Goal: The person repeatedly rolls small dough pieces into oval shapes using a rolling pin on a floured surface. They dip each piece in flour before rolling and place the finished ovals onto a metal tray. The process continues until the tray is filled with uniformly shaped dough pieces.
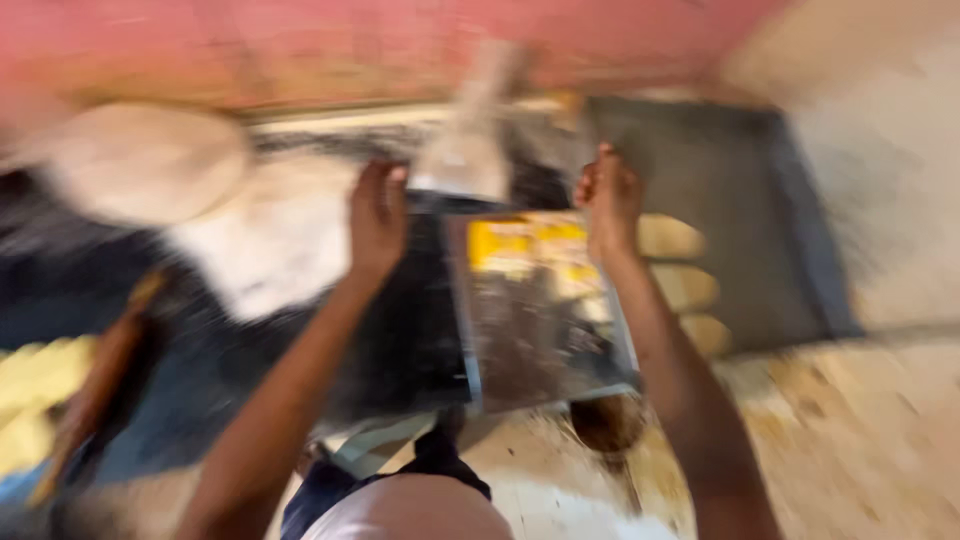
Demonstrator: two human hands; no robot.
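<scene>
Closest to us, at the bottom edge, sits a pale rounded shape over dark cloth [400, 490], too smeared by motion blur to say more. From there our two bare forearms run upward and away, almost parallel, wrists straight.

Our left hand [377, 215] lies palm-down with fingers together, pointing away from us; it rests at the far edge of a dark, flat slab [395, 340], and the blur hides whether the fingers curl around anything, so we cannot tell its grip. Our right hand [610, 200] is curled loosely, knuckles up, at the far right corner of a shiny rectangular metal tray [545, 320]. It seems to pinch that rim, though the smear keeps us from being sure. The tray lies between our arms, glossy and reflective, with a yellow patch near its far end and dark mottled matter over the rest.

Just beyond the tray stands a pale, tapering scoop-like object [465, 150]. To the right lies a broad grey flat pan [720, 200] holding three pale oval lumps [685, 285] in a column. At far left we see a round tan disc [145, 165], with a whitish powdery patch [275, 235] beside it. Underfoot, the floor [850, 450] is rough, stained and beige.
</scene>
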